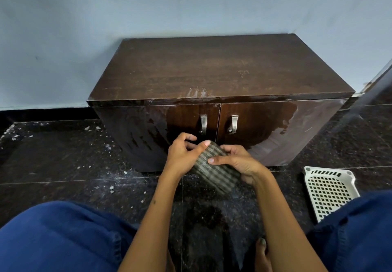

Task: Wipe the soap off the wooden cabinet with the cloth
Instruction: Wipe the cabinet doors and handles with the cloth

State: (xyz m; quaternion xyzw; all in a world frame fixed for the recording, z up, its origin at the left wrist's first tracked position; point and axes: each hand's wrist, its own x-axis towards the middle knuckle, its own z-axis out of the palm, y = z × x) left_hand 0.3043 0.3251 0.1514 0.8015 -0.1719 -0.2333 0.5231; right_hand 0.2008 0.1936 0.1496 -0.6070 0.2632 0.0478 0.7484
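A low dark wooden cabinet [222,70] stands against the wall, with two doors and metal handles [203,124]. Pale soapy film covers the outer parts of both doors and streaks the top's front edge; the middle of the doors around the handles looks dark and wet. A folded checked cloth [214,174] hangs in front of the lower doors. My left hand [184,155] pinches its upper left part with the thumb on top. My right hand [237,162] grips its right side, thumb across the fabric.
A white perforated plastic basket [331,189] lies on the dark granite floor to the right. White crumbs and specks are scattered on the floor at the left. My knees in blue trousers fill the lower corners. A wall corner juts in at the far right.
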